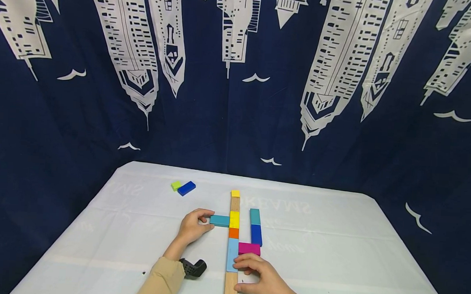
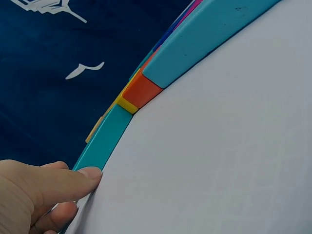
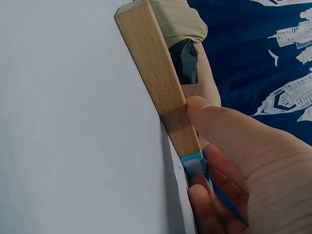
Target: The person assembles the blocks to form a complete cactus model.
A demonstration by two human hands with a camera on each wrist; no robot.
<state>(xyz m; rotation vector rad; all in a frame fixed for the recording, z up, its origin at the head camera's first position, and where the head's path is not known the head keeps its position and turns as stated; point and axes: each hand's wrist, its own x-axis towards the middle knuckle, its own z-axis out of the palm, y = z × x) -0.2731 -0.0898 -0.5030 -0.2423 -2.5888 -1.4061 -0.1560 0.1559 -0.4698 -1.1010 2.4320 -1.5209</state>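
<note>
A teal block (image 1: pixel 219 221) lies crosswise, its right end against a yellow block (image 1: pixel 234 219) in a long row. My left hand (image 1: pixel 193 226) pinches the teal block's outer end between thumb and fingers; in the left wrist view the thumb (image 2: pixel 90 174) lies along its near edge. Beside the row's near part, my right hand (image 1: pixel 263 277) touches it from the right. Its fingertips are at the light blue block (image 1: pixel 232 252) and its thumb (image 3: pixel 200 105) is against the plain wooden block (image 3: pixel 156 73). An orange block (image 1: pixel 233 233) sits between yellow and light blue.
A magenta block (image 1: pixel 249 249) juts right from the row. Beyond it stand a dark blue block (image 1: pixel 256 234) and another teal block (image 1: pixel 255 216), end to end. Farther left lie a lime block (image 1: pixel 176 185) and a blue block (image 1: pixel 186 188). White cloth (image 1: pixel 314 238) covers the table.
</note>
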